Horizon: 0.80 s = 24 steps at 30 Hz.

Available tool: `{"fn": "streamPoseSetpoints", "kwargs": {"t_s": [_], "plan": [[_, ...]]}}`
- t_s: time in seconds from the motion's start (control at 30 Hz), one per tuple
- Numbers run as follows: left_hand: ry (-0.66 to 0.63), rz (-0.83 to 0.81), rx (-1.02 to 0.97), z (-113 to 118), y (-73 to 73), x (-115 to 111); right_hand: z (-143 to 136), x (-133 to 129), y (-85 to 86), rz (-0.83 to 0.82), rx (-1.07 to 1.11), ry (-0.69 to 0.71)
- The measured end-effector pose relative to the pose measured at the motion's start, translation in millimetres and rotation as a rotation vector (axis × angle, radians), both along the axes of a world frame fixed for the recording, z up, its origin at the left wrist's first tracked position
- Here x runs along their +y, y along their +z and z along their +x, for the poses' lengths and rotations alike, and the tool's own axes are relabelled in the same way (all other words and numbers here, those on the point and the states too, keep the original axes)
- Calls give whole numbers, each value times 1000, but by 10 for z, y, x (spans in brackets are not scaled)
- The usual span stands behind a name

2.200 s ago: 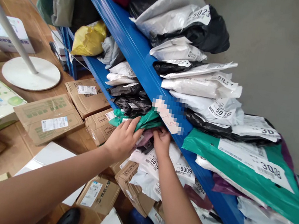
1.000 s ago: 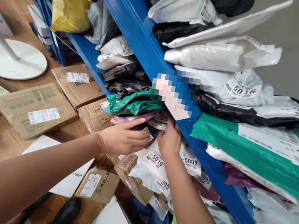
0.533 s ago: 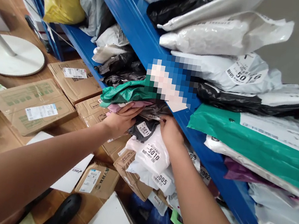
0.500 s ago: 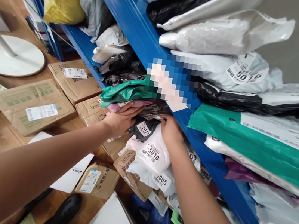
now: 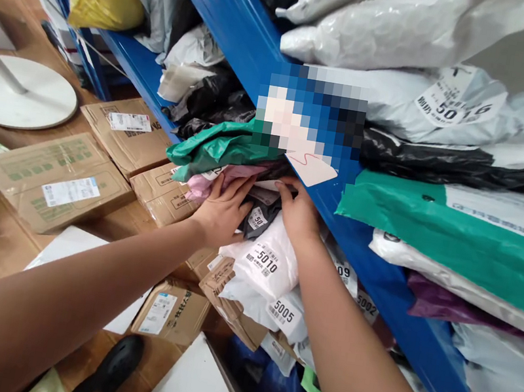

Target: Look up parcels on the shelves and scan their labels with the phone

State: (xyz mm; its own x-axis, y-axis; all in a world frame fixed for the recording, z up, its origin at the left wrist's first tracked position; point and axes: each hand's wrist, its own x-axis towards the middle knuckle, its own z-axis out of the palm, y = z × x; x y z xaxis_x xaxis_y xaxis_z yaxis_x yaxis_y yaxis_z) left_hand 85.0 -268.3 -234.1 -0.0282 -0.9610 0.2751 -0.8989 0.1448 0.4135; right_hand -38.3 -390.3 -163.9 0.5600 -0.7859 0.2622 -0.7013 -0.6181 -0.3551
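Note:
My left hand (image 5: pixel 224 211) lies with its fingers spread on a pink plastic mailing bag (image 5: pixel 232 177), its fingertips pressed on the bag. My right hand (image 5: pixel 299 214) is closed, thumb and fingers pinching the edge of a bag with a white strip (image 5: pixel 268 184) in the same stack. A green mailing bag (image 5: pixel 223 141) rests above the pink one. Between my hands is a dark grey bag (image 5: pixel 262 217) with a partly covered label. Under it sit a white bag (image 5: pixel 267 264) marked 5010 and another (image 5: pixel 284 312) marked 5005. My right fingertips are partly hidden in the stack.
A blue shelf beam (image 5: pixel 320 205) slants past my right hand. More bags, including a large green one (image 5: pixel 384 205), lie on the shelf above. Cardboard boxes (image 5: pixel 48 179) cover the floor at left, near a round white stand base (image 5: pixel 24 95).
My left hand has shifted right and its fingers have spread over the pink bag. A white strip now shows beside my right fingertips. The view has moved slightly.

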Motion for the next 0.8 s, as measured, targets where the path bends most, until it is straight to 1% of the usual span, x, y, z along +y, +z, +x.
{"fn": "streamPoseSetpoints", "kwargs": {"t_s": [0.07, 0.1, 0.17, 0.2, 0.23, 0.27, 0.3, 0.33, 0.37, 0.43, 0.5, 0.57, 0.63, 0.67, 0.73, 0.8], "plan": [[-3, -16, 29, -36, 40, -44, -137, 162, 122, 42, 58, 42], [12, -22, 42, -38, 72, -73, -218, 293, 196, 55, 84, 65], [95, -21, 82, -26, 157, -133, -383, 637, 324, 27, 93, 60], [147, -12, 113, -17, 207, -162, -457, 834, 359, -17, 74, 35], [192, 2, 149, -11, 260, -188, -522, 1032, 366, -93, 46, 15], [225, 21, 182, -9, 312, -211, -573, 1218, 343, -100, 90, 60], [254, 44, 211, -10, 362, -233, -611, 1380, 293, -56, 175, 117], [287, 74, 244, -13, 409, -254, -634, 1512, 223, -10, 263, 116], [322, 109, 280, -17, 450, -275, -645, 1608, 141, -30, 261, 80], [381, 182, 355, -18, 511, -314, -643, 1699, -32, -80, 152, -46], [407, 242, 412, -6, 544, -344, -628, 1695, -178, -151, -48, -177], [389, 278, 436, 17, 557, -353, -612, 1661, -285, -227, -222, -263], [339, 314, 437, 39, 560, -336, -594, 1642, -362, -273, -359, -360], [307, 330, 426, 48, 560, -317, -582, 1643, -392, -261, -444, -426], [244, 349, 387, 57, 562, -253, -548, 1653, -434, -174, -609, -555], [159, 349, 345, 57, 562, -153, -500, 1663, -448, -86, -725, -622]]}}
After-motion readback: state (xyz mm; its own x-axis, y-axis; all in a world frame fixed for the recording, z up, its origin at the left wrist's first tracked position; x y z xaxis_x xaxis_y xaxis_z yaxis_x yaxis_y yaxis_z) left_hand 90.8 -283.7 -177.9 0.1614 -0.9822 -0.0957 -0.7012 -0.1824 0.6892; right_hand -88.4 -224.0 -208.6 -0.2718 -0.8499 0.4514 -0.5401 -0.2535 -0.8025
